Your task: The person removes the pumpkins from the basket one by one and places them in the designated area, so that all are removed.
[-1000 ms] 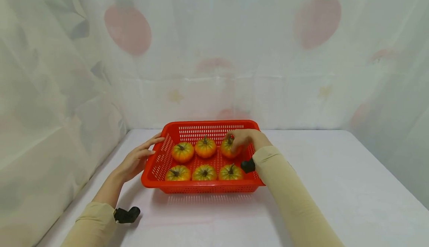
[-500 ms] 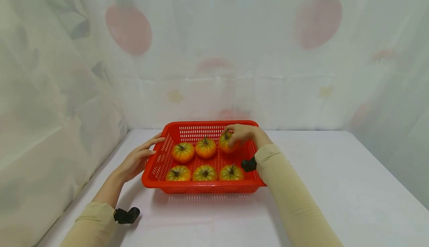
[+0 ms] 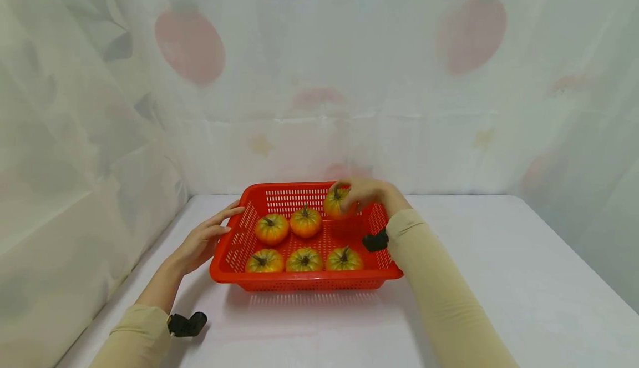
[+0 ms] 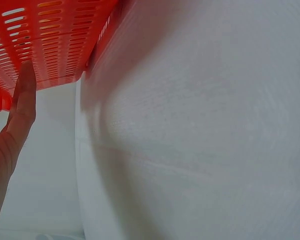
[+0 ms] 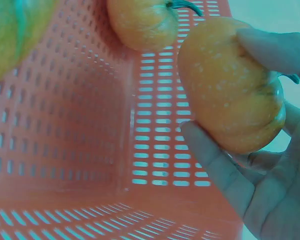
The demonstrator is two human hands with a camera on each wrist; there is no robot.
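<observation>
A red slotted basket stands on the white table and holds several small orange pumpkins. My right hand grips one pumpkin and holds it lifted above the basket's back right corner; in the right wrist view the fingers curl round the pumpkin. My left hand lies with straight fingers against the basket's left wall; in the left wrist view a finger touches the basket. Two pumpkins stay in the back row and three in the front row.
The white table stretches wide to the right of the basket. A pale curtain with red fruit prints hangs behind and along the left side. A small black camera sits at my left wrist.
My right hand has lifted the back right pumpkin up from the basket floor to rim height. The left hand and basket have stayed in place.
</observation>
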